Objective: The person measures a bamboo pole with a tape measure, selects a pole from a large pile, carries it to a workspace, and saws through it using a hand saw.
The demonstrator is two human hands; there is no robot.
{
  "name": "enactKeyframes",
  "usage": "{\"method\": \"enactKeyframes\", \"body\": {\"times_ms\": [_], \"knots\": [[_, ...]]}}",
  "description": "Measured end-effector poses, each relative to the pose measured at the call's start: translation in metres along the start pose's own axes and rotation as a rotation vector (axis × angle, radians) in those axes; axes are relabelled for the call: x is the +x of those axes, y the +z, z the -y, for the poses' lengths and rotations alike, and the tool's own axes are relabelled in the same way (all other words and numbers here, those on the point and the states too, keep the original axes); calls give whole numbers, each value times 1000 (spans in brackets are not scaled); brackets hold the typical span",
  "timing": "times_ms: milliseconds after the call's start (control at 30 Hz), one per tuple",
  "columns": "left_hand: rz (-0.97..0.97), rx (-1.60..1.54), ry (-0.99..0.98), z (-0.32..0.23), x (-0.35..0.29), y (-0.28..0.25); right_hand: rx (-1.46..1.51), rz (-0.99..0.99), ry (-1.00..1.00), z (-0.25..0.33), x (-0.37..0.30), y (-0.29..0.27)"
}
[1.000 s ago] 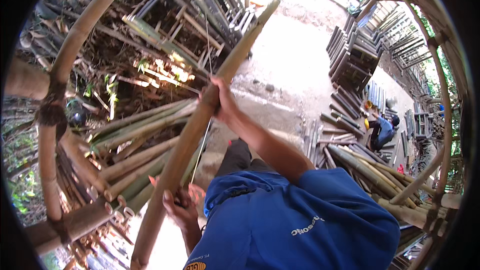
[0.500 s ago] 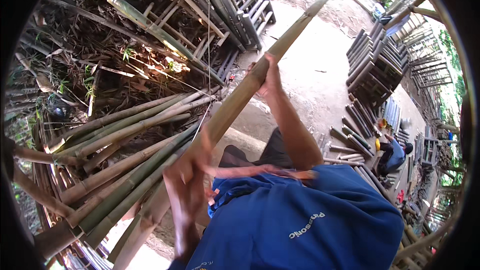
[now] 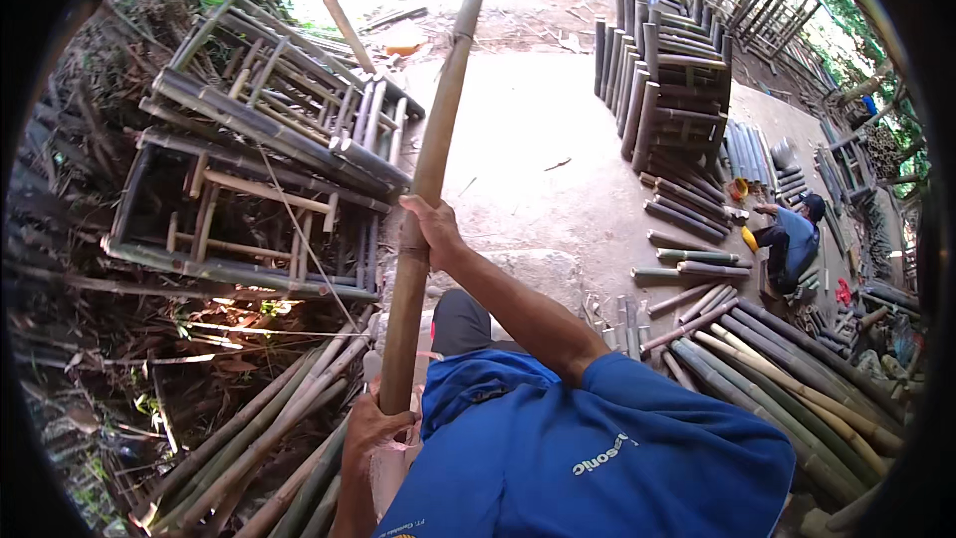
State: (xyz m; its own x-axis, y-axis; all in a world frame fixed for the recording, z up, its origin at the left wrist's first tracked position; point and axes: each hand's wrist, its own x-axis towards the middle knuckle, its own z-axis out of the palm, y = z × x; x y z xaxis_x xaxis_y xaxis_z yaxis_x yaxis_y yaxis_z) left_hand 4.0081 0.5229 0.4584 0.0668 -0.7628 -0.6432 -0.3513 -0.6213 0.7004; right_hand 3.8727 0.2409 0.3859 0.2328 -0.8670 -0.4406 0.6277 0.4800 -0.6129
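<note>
A long brown bamboo pole point(image 3: 406, 309) stretches up and away from my body, leaning slightly right toward its far end. My right hand point(image 3: 434, 229) is closed around its middle, just above a joint. Lower down, near my waist, my left hand point(image 3: 376, 424) grips the pole with the thumb across it. A pinkish strip point(image 3: 398, 444) shows beside that thumb; whether the hand holds it I cannot make out. The pole's lower end is partly hidden by my left hand.
Bamboo frames point(image 3: 249, 209) stand at the left, with a thin line crossing them. Loose bamboo poles point(image 3: 269, 428) lie at the lower left, more poles point(image 3: 797, 394) at the lower right. Stacked dark bamboo frames point(image 3: 667, 80) rise at the right. A co-worker point(image 3: 792, 244) sits beyond, among cut pieces.
The pole has swung from a strong rightward slant to nearly straight ahead. My left hand, blurred before, now sits steady lower on it. The whole view has turned.
</note>
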Motion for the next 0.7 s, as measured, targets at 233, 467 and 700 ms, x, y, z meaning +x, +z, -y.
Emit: {"method": "enactKeyframes", "body": {"times_ms": [233, 467, 700], "knots": [[-68, 5, -49, -72, 128, 21, -279, 251, 74, 98, 122, -39], [-99, -57, -83, -137, 310, 36, -288, 370, 86, 85, 338, -129], [-96, 245, -184, -212, 476, 63, -197, 300, 147, 141, 496, -208]]}}
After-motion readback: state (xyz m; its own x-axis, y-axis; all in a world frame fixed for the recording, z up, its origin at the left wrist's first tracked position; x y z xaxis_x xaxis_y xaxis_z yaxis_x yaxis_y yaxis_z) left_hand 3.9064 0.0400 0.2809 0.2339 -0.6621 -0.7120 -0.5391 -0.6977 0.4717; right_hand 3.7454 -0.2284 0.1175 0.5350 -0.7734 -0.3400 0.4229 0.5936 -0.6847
